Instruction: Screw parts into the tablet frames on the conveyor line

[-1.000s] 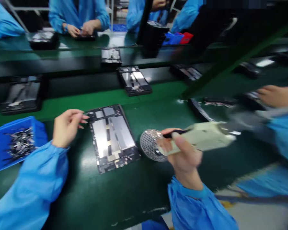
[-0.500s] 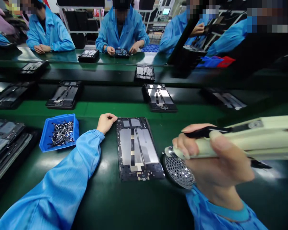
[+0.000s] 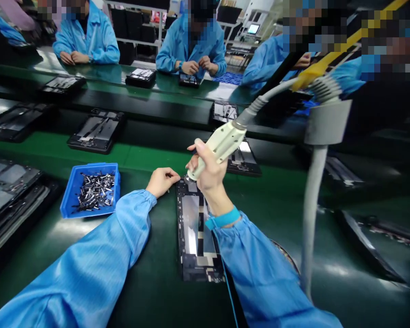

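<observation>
The dark tablet frame (image 3: 194, 232) lies flat on the green work belt (image 3: 259, 191), right in front of the person. It is the main spot here.

The right hand (image 3: 208, 175) is above the top end of the frame. It grips a pale power tool (image 3: 222, 148) tight, with the tool's tip pointing down at the frame. I cannot tell if the tip touches it. A teal wrist band (image 3: 222, 218) sits on that wrist. The left hand (image 3: 162, 181) is open and loose, with its fingers a bit curled. It rests on the belt just left of the frame's top corner and holds nothing.

Left of the frame is one blue box (image 3: 68, 200). It is full of a pile of small metal bits (image 3: 94, 192), too many to count. Past the box, at the left edge of the view, lie more dark frames (image 3: 10, 196) in a pile.

Right of the frame stands a grey tool holder (image 3: 326, 123) on a grey pole (image 3: 309, 228). A grey hose (image 3: 263, 100) runs from the tool up past it.

Beyond the frame, more frames sit on the belts. Three people in blue coats (image 3: 191, 41) work at the far belt.
</observation>
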The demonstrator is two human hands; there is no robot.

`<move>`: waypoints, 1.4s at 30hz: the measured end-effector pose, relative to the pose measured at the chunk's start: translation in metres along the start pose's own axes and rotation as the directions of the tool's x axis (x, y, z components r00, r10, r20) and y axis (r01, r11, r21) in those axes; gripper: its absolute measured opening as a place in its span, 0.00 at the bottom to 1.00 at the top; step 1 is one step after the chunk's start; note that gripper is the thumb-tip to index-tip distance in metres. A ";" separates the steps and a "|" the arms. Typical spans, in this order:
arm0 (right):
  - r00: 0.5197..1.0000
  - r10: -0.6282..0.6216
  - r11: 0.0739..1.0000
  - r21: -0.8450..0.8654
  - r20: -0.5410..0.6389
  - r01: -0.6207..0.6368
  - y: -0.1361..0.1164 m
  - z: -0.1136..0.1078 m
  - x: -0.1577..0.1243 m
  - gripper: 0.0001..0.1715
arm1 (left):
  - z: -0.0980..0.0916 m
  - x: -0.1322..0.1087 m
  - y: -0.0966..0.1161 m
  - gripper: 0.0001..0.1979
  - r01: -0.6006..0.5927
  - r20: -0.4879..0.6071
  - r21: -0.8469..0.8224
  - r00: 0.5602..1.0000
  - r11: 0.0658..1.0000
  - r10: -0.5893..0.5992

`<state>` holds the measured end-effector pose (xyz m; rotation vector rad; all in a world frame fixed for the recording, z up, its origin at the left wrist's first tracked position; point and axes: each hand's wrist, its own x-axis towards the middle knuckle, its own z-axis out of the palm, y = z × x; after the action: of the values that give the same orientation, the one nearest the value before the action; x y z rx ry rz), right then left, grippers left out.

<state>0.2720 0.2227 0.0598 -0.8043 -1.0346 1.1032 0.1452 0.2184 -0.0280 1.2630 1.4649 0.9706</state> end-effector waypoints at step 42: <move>0.966 -0.163 0.936 0.278 -0.203 0.216 -0.044 -0.026 -0.006 0.18 | 0.020 -0.113 0.014 0.23 0.067 -0.031 0.586 0.998 0.808 -0.061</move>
<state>0.3095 0.2047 0.0896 -0.5354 -0.7559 0.9732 0.1710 0.1091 -0.0018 1.6279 1.8869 0.4758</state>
